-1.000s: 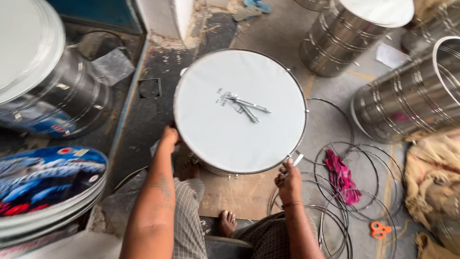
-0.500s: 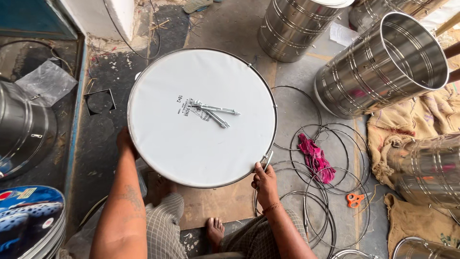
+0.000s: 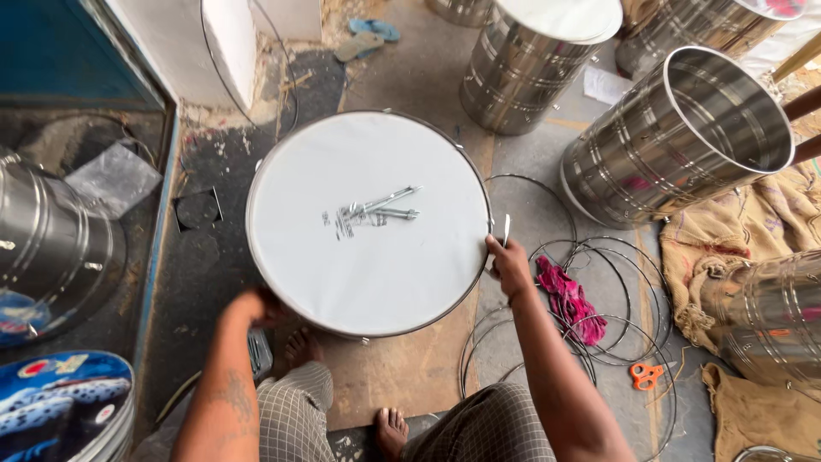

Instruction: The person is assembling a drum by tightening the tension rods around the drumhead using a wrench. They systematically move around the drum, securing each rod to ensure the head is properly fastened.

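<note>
far left: a steel drum shell lying on its side [image 3: 51, 248] and a blue printed drum head [image 3: 60, 402] at the bottom left corner of the floor. left hand [image 3: 256, 306] is curled on the lower left rim of the big round white-skinned steel drum [image 3: 368, 222], fingers tucked under so can't tell how tight the grip is. drum sits upright mid floor, partly on a brown board [image 3: 402, 376], between the person's bare feet. on the skin near centre there's a small pile of silver bolts [image 3: 376, 208], maybe 5 or 6, too bunched to count for sure.

right hand [image 3: 510, 265] is clenched on a slim metal tool [image 3: 505, 231] right at the drum's right rim.

right of that: pink rag [image 3: 569, 299] on a heap of thin wire hoops [image 3: 581, 325], orange scissors [image 3: 646, 374], burlap sacks [image 3: 727, 248]. open steel drum shells [image 3: 684, 137] on the right side: i count 5 or so in view, plus 1 at left.

risk imo: if the drum gets tipped or spun, those loose bolts slide off the skin. tool could also slip off the rim and nick the skin or fingers.
</note>
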